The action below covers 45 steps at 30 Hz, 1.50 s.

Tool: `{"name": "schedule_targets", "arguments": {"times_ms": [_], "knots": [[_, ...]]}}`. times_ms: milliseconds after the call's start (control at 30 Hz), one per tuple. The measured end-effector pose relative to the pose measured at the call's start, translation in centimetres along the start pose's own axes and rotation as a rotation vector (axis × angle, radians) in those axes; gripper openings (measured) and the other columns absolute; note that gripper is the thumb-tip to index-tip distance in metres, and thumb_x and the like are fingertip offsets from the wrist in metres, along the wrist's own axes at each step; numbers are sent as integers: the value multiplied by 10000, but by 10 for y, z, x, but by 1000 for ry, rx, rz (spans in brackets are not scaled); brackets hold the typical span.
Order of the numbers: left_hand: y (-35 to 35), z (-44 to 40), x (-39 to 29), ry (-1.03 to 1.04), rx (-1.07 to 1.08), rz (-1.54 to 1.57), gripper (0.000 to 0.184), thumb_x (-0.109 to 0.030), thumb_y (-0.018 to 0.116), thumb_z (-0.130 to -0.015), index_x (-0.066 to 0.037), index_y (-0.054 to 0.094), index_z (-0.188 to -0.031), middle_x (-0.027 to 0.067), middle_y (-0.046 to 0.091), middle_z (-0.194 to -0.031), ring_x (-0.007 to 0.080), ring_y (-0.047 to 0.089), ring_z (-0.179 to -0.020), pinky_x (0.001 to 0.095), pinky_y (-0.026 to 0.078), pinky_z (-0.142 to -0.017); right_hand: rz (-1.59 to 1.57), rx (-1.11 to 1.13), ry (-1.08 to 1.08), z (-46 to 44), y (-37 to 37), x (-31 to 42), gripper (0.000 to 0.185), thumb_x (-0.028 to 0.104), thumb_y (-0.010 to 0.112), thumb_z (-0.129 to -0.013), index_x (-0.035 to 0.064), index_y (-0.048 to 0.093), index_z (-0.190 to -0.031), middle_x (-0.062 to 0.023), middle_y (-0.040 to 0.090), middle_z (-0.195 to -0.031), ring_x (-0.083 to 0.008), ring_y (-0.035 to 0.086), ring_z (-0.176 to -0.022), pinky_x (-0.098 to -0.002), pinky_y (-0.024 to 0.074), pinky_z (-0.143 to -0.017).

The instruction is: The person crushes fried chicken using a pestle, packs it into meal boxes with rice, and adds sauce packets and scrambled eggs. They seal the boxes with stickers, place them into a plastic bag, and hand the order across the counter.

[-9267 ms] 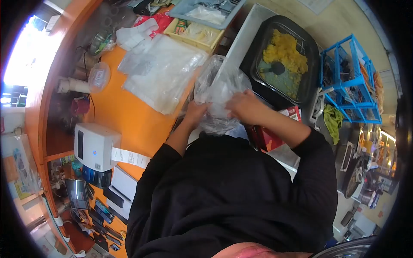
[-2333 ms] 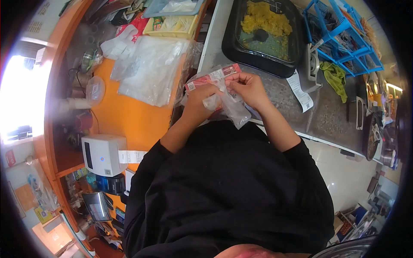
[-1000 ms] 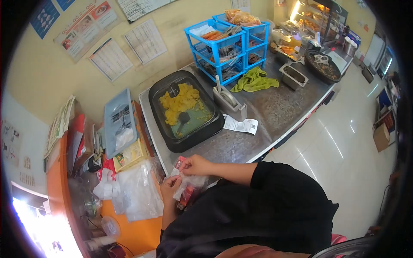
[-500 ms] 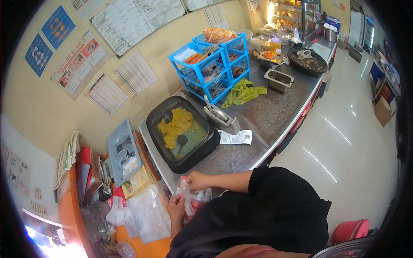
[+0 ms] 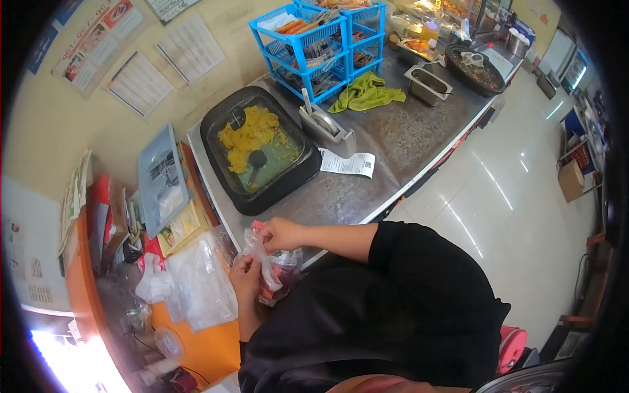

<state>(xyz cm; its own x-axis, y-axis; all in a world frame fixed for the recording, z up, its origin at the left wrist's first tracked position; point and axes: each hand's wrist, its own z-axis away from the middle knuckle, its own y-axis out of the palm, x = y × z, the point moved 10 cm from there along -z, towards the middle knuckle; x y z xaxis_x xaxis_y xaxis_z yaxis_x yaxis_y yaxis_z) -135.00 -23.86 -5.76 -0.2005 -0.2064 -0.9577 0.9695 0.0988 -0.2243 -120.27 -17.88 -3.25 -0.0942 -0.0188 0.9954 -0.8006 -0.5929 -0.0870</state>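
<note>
A clear plastic bag with red and dark contents is between my two hands, at the table's near corner in the head view. My left hand pinches the gathered neck of the bag from the near left side. On the other side, my right hand has its fingers closed on the bag's top, beside a pink-red bit. What exactly is inside the bag cannot be made out. Just beyond my hands sits a black electric pan with yellow rice under its clear lid.
Flat plastic bags lie on the orange counter at left, near a blue-grey cutlery tray. Behind the pan are a receipt, a grey metal holder, a green cloth, blue basket racks and a steel container.
The camera view has tilted down, so the table and pan appear higher and further left. Both hands are still on the bag, and more of its filled lower part shows.
</note>
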Motion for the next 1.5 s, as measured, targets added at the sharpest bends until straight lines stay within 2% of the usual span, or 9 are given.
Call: {"name": "schedule_targets", "arguments": {"times_ms": [100, 300, 500, 700, 900, 1200, 1267, 1400, 1500], "knots": [[0, 0, 0, -6, 0, 65, 124, -18, 633, -843, 40, 670, -946, 41, 661, -823, 81, 594, -697, 206, 469, -635, 49, 36, -17, 0, 4, 0, 133, 51, 672, -708, 2, 703, -828, -57, 672, -682, -111, 624, -613, -258, 488, -571], [-6, 3, 9, -77, -40, 178, 117, -4, 627, -848, 38, 668, -949, 48, 667, -838, 91, 608, -718, 215, 482, -658, -456, -52, 51, -2, 9, -23, 132, 44, 696, -727, -5, 703, -850, -63, 675, -707, -107, 630, -652, -253, 491, -590], [-4, 1, 10, -71, -40, 182, 122, -17, 639, -853, 35, 668, -960, 50, 671, -856, 98, 613, -733, 223, 485, -692, -56, -22, -36, 2, 4, -1, 117, 27, 691, -772, -26, 687, -877, -73, 681, -755, -113, 635, -670, -257, 499, -604], [-5, 1, 13, -60, -76, 186, 136, -32, 647, -861, 38, 671, -975, 50, 671, -883, 96, 607, -765, 217, 478, -704, -301, -79, 44, 0, 0, -18, 112, 54, 695, -734, 12, 707, -837, -66, 687, -731, -120, 639, -653, -261, 506, -606], [2, 5, -3, -47, -37, 161, 134, -51, 653, -863, 32, 676, -966, 48, 670, -887, 91, 598, -761, 218, 473, -695, -53, -27, -45, -3, 4, -13, 134, 67, 695, -698, 23, 704, -824, -66, 687, -720, -118, 640, -631, -271, 505, -586], [1, -5, 1, 111, -49, -315, 158, -136, 655, -818, -20, 666, -925, 43, 644, -847, 130, 594, -797, 275, 474, -723, 336, -238, -323, 12, 8, 13, 157, 98, 617, -794, 16, 606, -928, -201, 629, -933, -371, 608, -924, -409, 475, -772], [-4, -8, 12, 107, -2, -502, 162, -126, 651, -796, -31, 653, -927, 58, 630, -847, 141, 593, -810, 285, 471, -736, 338, -405, -364, 13, -11, 6, 313, 8, 593, -774, 28, 589, -1087, -193, 628, -942, -354, 613, -905, -389, 493, -787], [4, 7, -7, 96, 44, -217, 251, -82, 661, -756, -12, 629, -995, 72, 638, -874, 170, 600, -804, 309, 487, -749, 149, -551, -395, 34, -104, 1, 136, 51, 626, -833, 43, 572, -958, -112, 598, -852, -213, 608, -735, -321, 507, -621], [6, 16, 5, 15, 86, -286, 336, -50, 663, -757, 29, 584, -1074, 95, 627, -921, 188, 594, -806, 330, 498, -759, 978, -416, -231, 73, -168, -5, 312, 57, 583, -826, 121, 569, -1131, -126, 591, -1040, -285, 602, -888, -380, 508, -728]]}}
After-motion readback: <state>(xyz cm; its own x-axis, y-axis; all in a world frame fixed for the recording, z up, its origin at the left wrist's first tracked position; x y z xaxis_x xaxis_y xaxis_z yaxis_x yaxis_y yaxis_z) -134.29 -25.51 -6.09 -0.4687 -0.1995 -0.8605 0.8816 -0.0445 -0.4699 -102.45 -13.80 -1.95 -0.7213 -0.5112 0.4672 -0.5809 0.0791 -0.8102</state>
